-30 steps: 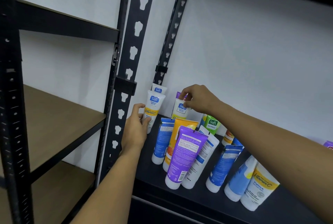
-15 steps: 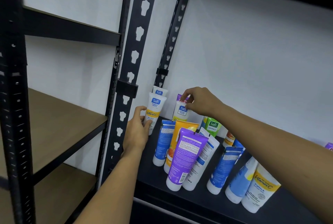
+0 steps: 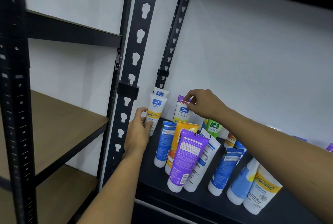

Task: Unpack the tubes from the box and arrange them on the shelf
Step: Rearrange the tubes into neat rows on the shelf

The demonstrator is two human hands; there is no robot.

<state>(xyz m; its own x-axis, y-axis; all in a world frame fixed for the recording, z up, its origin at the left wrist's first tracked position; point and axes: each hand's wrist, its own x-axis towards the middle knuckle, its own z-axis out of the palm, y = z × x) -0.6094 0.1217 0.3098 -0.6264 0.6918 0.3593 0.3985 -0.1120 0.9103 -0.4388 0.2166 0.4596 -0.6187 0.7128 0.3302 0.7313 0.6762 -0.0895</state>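
I see the white Safi tube with the yellow Vitamin C band (image 3: 154, 114) standing upright at the back left of the dark shelf (image 3: 201, 204), just beside the slotted black upright (image 3: 132, 72); my left hand (image 3: 139, 130) curls its grip round the lower part of it, thumb on the front, fingers behind. A second white Safi tube (image 3: 161, 93) stands right behind it, mostly hidden. To the right, my right hand (image 3: 203, 105) pinches the top of another white Safi Perfect White tube (image 3: 182, 114), which stands upright with a purple tube (image 3: 181, 98) touching it from behind. In front of these, a cluster of tubes stands cap-down and leaning: a blue one (image 3: 164, 144), an orange one (image 3: 182, 130), a purple one (image 3: 186, 159) nearest me, and a white one (image 3: 203, 162) pressed against it. A green Safi Naturals tube (image 3: 214, 127) stands further back, partly under my right forearm. Further right, another blue tube (image 3: 225, 171), a pale blue one (image 3: 241, 182) and a white Vitamin C tube (image 3: 261, 193) lean together near the shelf's front edge. To the left, a separate rack holds brown wooden boards (image 3: 59, 128), and a white wall (image 3: 252, 61) closes the back
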